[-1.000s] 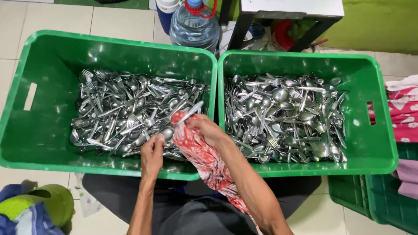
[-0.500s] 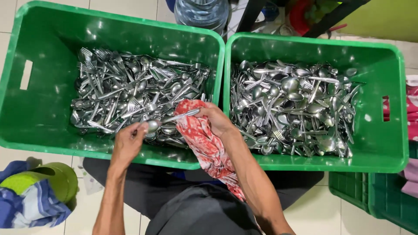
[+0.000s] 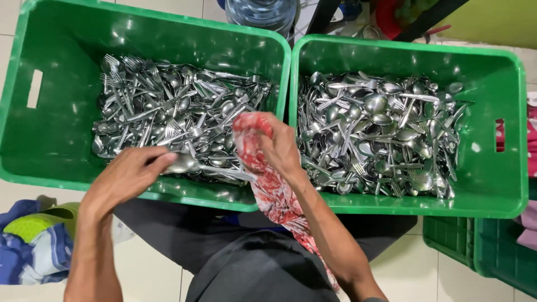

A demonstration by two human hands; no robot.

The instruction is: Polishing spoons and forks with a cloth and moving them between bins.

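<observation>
Sitting behind two green crates on the tiled floor, the person has the left hand (image 3: 126, 176) closed around the bowl end of a steel spoon (image 3: 193, 165), held over the near edge of the left crate (image 3: 33, 162), which is heaped with forks and spoons. The right hand (image 3: 279, 146) is gripped shut on a red-and-white patterned cloth (image 3: 268, 184), bunched at the spoon's handle and trailing down to the lap. Just beside it, the right crate (image 3: 503, 190) holds another pile of cutlery (image 3: 380, 134). A water bottle (image 3: 260, 11) stands beyond the crates.
</observation>
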